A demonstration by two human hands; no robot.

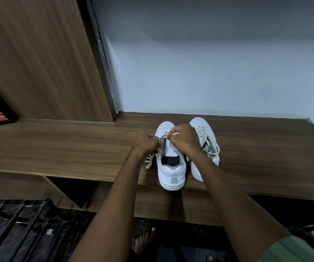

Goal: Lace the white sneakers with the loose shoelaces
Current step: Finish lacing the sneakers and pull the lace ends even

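Here both arms reach forward; left hand [144, 141] and right hand [185, 138] pinch the shoelace [163, 141].

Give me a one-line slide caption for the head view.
Both hands, left and right, pinch a pale flat shoelace over the left white sneaker on a brown wooden shelf.

Two sneakers stand side by side on the shelf [76, 144], the left sneaker [171, 173] nearer than the right sneaker [205, 148].
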